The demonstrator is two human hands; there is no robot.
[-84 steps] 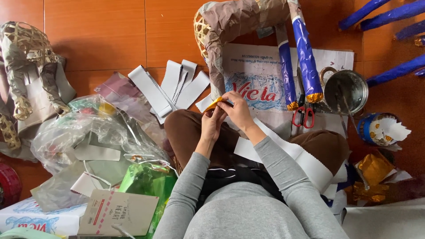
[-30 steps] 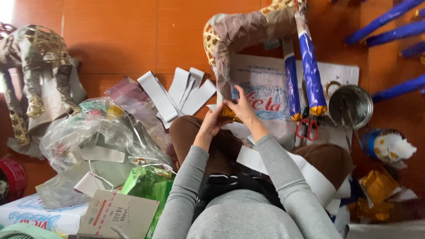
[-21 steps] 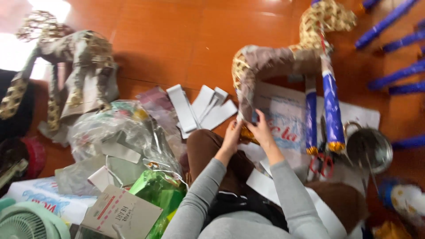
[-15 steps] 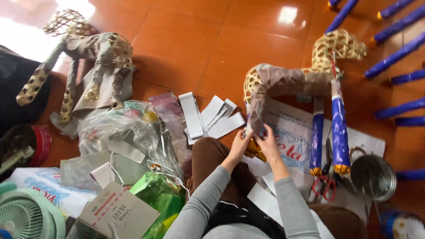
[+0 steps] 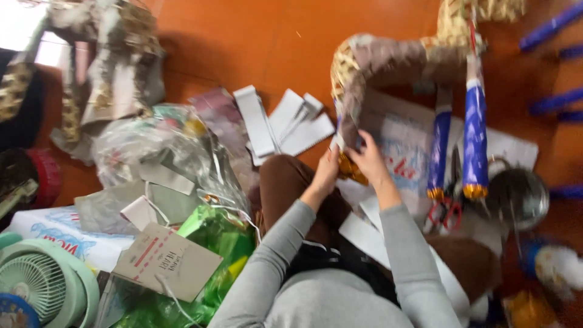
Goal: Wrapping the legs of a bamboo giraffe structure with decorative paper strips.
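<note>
Paper-covered woven animal figure (image 5: 388, 61) stands on the floor (image 5: 243, 42) before the knees. Both hands, left (image 5: 328, 173) and right (image 5: 367, 159), pinch its front leg. Likely light, crushable; hold by frame.

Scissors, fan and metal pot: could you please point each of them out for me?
scissors (image 5: 445, 212), head view, on the red handles.
fan (image 5: 37, 285), head view, on the pale green grille.
metal pot (image 5: 521, 197), head view, on its shiny wall.
</note>
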